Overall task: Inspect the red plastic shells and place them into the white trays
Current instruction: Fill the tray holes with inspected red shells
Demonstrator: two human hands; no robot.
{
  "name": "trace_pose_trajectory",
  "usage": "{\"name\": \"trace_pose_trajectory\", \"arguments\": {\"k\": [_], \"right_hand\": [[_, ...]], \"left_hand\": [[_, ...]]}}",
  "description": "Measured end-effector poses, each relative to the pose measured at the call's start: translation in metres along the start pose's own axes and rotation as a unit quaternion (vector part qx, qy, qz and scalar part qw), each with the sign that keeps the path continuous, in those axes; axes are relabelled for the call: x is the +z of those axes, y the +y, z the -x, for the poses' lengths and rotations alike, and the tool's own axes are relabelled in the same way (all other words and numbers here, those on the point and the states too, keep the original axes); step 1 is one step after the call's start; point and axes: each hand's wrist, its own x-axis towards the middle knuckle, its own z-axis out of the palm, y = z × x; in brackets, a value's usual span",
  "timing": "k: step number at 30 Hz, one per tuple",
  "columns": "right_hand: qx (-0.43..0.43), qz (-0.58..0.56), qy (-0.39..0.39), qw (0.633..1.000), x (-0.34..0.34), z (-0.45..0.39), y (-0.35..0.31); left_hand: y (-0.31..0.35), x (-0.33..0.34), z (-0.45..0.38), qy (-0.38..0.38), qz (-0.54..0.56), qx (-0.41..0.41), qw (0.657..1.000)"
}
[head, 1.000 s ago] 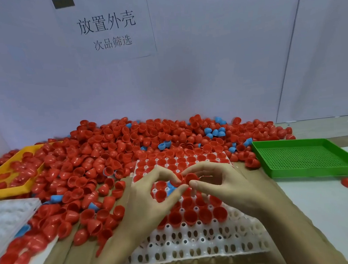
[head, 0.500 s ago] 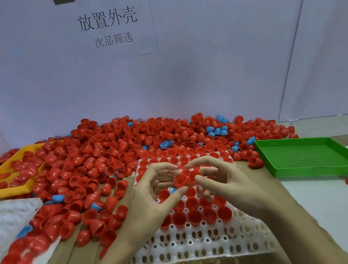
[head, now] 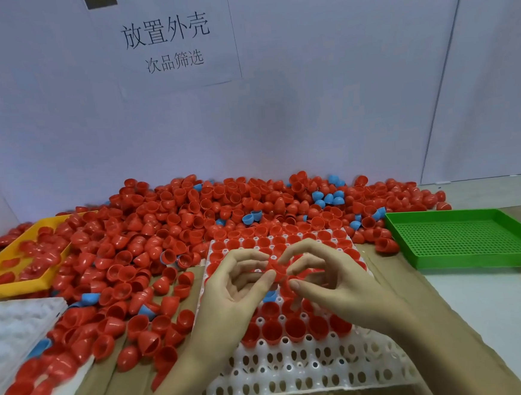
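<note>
single head-worn view — looks forward and down, close over the counter point(head: 495, 303), facing the wall point(head: 338, 97) behind.

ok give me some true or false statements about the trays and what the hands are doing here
1. Both hands pinch one red shell above the white tray. True: left hand and right hand meet on it.
2. The green tray is full of red shells. False: none show inside it.
3. The white tray's nearest rows are unfilled. True.
4. The yellow tray sits on the right. False: it sits on the left, with red shells in it.
5. Every shell in the pile is red. False: blue shells are mixed in.
</note>
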Motion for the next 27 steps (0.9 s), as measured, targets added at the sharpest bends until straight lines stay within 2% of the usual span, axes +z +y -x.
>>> {"name": "trace_pose_trajectory", "arguments": {"k": [3, 8, 13, 17, 22, 24, 27], "right_hand": [[-0.005, 0.071, 0.012, 0.997, 0.001, 0.000, 0.000], [0.014, 0.103, 0.056, 0.993, -0.005, 0.001, 0.000], [0.051, 0.174, 0.118, 0.976, -0.027, 0.005, 0.003], [0.071, 0.186, 0.148, 0.969, -0.050, 0.017, 0.003], [0.091, 0.272, 0.107, 0.952, -0.062, 0.054, -0.001], [0.103, 0.291, 0.091, 0.947, -0.059, 0.066, -0.002], [0.104, 0.298, 0.076, 0.946, -0.050, 0.075, -0.001]], "left_hand": [[-0.003, -0.002, -0.002, 0.000, -0.019, -0.011, 1.000], [-0.005, -0.007, -0.005, -0.017, -0.059, -0.007, 0.998], [-0.009, -0.030, -0.015, 0.067, -0.157, 0.024, 0.985], [-0.016, -0.046, -0.025, 0.122, -0.171, 0.002, 0.978], [-0.017, -0.052, -0.030, 0.154, -0.023, -0.096, 0.983], [-0.014, -0.053, -0.029, 0.159, 0.004, -0.090, 0.983], [-0.012, -0.057, -0.027, 0.169, -0.017, -0.056, 0.984]]}}
